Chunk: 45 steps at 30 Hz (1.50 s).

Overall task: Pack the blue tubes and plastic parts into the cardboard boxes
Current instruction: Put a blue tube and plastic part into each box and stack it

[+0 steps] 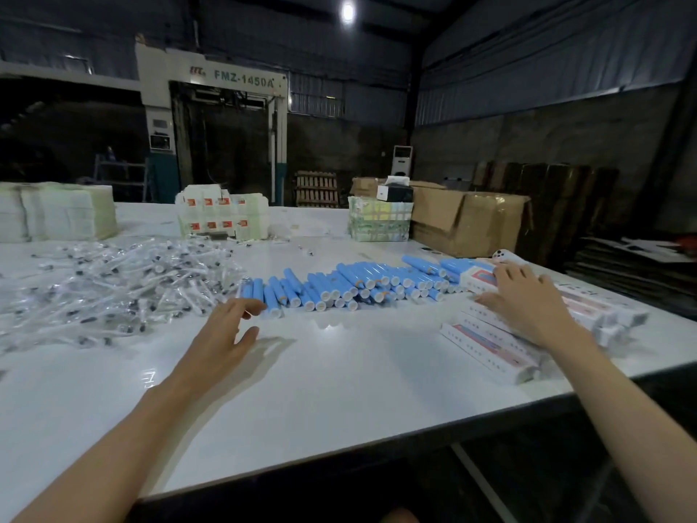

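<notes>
Blue tubes lie loose beside slim boxes.

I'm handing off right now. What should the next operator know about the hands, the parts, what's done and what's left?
Left hand: open, empty, by the left end of the blue tubes.
Right hand: open, fingers resting on the small boxes near the table's right edge.
Plastic parts: loose pile on the left of the table.
Done: can't tell if any box is filled.
Left: pack the loose tubes and parts.
</notes>
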{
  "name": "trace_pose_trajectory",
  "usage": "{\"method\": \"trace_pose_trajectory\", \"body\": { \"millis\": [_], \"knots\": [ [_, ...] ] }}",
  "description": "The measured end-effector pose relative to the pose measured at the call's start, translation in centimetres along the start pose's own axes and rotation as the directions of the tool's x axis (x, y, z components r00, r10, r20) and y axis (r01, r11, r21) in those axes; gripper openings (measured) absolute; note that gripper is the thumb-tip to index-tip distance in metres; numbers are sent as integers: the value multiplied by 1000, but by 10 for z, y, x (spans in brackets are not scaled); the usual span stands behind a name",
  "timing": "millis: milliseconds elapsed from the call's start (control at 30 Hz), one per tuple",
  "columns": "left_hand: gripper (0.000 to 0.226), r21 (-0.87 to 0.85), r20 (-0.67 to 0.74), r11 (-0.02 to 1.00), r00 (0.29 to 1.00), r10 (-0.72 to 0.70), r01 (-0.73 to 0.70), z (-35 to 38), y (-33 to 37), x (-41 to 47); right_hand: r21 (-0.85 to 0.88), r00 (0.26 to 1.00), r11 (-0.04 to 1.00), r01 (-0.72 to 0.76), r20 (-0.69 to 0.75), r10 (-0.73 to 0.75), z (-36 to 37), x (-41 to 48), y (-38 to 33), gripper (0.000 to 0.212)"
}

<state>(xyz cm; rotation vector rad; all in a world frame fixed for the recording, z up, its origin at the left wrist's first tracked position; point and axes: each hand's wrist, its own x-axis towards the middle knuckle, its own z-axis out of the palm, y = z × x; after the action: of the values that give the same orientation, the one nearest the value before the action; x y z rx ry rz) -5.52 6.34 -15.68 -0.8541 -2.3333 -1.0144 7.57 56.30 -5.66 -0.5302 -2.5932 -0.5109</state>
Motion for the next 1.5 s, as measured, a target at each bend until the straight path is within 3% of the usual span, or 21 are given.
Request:
{"method": "trace_pose_trajectory", "body": {
  "millis": [200, 467, 567, 667, 767, 900, 1200, 1300, 1367, 1433, 1500],
  "knots": [
    [34, 36, 9, 999, 1000, -8, 8, -4, 9, -3, -118, 996, 991, -65, 52, 71, 10, -23, 8, 49],
    [30, 81, 58, 997, 998, -17, 12, -7, 9, -4, -226, 995, 970, -92, -51, 83, 10, -23, 3, 44],
    [29, 99, 62, 995, 998, -12, 5, -6, 10, -4, -105, 970, 993, -45, -242, 19, 0, -16, -27, 35],
    [25, 131, 72, 991, 997, -28, 19, -6, 9, -4, 134, 956, 985, 110, -284, -69, -19, -4, -88, 27],
    [18, 146, 45, 988, 997, -61, 54, -6, 10, -5, 402, 948, 880, 254, -282, -146, -37, 4, -162, 24],
    [12, 176, -5, 975, 991, -134, 133, -7, 13, -6, 632, 945, 703, 327, -218, -245, -46, 13, -255, 28],
    [18, 364, -33, 901, 970, -242, 238, -17, 20, -7, 904, 966, 396, 163, -63, -252, -41, 4, -388, 37],
    [20, 472, 13, 844, 956, -294, 253, -30, 22, -6, 907, 965, 396, 145, -41, -260, -27, -5, -404, 39],
    [20, 521, -36, 806, 951, -308, 281, -44, 22, -9, 898, 958, 392, 200, -95, -271, -20, -5, -407, 41],
    [21, 602, -107, 726, 935, -339, 332, -65, 21, -12, 888, 941, 379, 262, -146, -307, -17, -5, -408, 42],
    [29, 709, -202, 556, 880, -429, 434, -94, 15, -19, 893, 929, 348, 287, -170, -330, -16, -6, -408, 44]
  ]
}}
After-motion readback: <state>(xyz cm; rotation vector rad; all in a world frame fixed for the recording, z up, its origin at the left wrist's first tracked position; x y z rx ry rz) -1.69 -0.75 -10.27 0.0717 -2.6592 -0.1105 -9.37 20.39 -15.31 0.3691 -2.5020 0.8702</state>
